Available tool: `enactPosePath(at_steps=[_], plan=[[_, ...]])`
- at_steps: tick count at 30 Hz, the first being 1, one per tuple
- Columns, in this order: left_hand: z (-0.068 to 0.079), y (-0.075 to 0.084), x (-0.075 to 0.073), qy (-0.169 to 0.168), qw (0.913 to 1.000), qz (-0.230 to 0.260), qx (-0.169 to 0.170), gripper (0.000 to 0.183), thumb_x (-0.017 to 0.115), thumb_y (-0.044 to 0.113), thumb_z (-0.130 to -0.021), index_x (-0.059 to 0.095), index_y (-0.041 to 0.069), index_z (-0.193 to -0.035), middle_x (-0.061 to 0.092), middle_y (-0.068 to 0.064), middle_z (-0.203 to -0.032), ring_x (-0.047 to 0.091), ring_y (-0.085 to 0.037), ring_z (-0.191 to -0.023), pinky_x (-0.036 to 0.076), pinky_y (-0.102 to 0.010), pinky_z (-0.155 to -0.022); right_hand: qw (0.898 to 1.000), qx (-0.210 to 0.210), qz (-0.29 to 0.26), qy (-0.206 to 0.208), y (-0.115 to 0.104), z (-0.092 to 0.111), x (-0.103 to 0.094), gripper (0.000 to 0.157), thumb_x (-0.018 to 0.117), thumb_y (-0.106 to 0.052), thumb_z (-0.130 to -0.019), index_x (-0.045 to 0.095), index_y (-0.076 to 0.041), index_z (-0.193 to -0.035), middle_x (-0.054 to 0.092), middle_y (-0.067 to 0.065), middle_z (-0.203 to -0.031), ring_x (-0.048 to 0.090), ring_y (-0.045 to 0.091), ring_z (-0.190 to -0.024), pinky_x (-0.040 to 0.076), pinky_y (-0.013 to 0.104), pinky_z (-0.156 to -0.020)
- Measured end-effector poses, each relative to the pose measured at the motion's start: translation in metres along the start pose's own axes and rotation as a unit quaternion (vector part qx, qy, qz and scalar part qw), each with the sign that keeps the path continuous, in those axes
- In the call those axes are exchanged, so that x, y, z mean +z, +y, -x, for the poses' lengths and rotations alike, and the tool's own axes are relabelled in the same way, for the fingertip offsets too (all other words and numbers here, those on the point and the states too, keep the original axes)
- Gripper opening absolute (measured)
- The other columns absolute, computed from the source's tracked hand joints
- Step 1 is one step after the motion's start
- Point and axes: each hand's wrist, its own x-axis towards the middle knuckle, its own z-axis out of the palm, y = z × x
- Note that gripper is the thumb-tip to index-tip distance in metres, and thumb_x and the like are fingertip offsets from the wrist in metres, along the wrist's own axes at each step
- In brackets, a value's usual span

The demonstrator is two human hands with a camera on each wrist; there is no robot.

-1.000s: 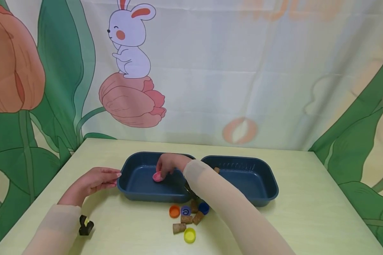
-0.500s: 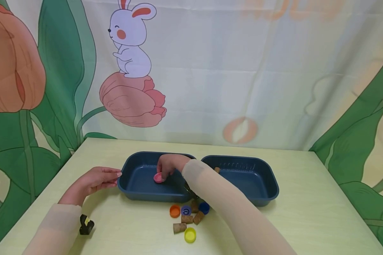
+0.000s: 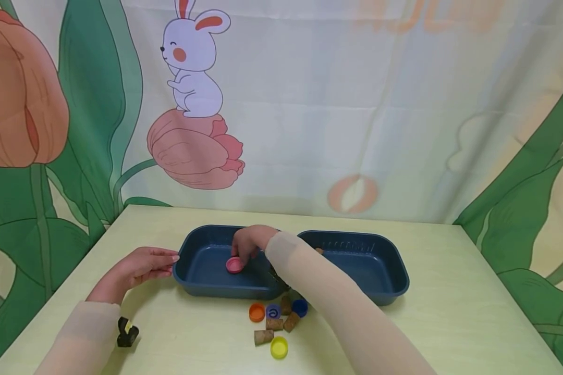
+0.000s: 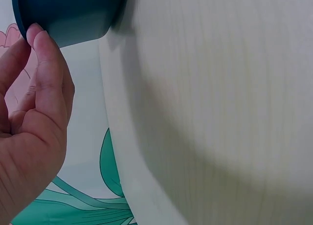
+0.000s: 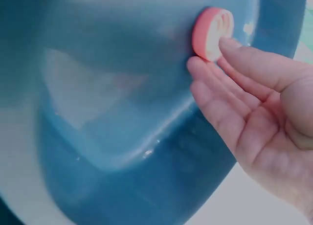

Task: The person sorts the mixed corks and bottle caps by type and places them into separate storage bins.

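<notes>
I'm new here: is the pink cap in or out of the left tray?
In: the head view shows the pink cap within the left tray, the right hand touching it.

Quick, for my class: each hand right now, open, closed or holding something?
Left hand: open, touching the left tray.
Right hand: at the pink cap; whether gripping it cannot be told.

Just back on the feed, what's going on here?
A person's right hand has thumb and fingertips on a pink cap inside the left tray. The left hand touches that tray's outer end. Four corks lie nearer the person, with an orange cap, purple cap, blue cap and yellow cap. Another cork shows partly in the right tray.
</notes>
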Motion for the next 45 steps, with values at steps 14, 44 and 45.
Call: enactPosePath(at_steps=[14, 44, 45], plan=[[0.001, 0.002, 0.001, 0.003, 1.0, 0.001, -0.004, 0.046, 0.058, 0.013, -0.104, 0.05, -0.018, -0.138, 0.073, 0.008, -0.082, 0.069, -0.004, -0.074, 0.063, -0.02, -0.075, 0.999, -0.005, -0.017, 0.04, 0.001, 0.02, -0.026, 0.037, 0.056, -0.007, -0.104, 0.061, -0.007, -0.142, 0.069, 0.011, -0.136, 0.07, 0.021, -0.118, 0.057, 0.029, -0.103], [0.0, 0.001, 0.001, 0.0, 1.0, -0.009, 0.003, 0.051, 0.057, 0.014, -0.105, 0.044, -0.021, -0.14, 0.073, 0.008, -0.083, 0.068, -0.004, -0.076, 0.062, -0.019, -0.075, 0.962, -0.165, -0.051, 0.213, 0.024, 0.15, -0.054, 0.028, 0.056, -0.014, -0.105, 0.069, -0.003, -0.127, 0.075, 0.013, -0.112, 0.073, 0.022, -0.102, 0.058, 0.027, -0.088], [0.0, 0.001, 0.001, 0.0, 0.9999, -0.011, 0.003, 0.051, 0.057, 0.014, -0.105, 0.044, -0.021, -0.14, 0.072, 0.008, -0.083, 0.068, -0.004, -0.076, 0.062, -0.019, -0.075, 0.961, -0.166, -0.051, 0.217, 0.026, 0.153, -0.051, 0.028, 0.056, -0.015, -0.105, 0.069, -0.004, -0.127, 0.076, 0.012, -0.112, 0.073, 0.021, -0.101, 0.058, 0.026, -0.088]])
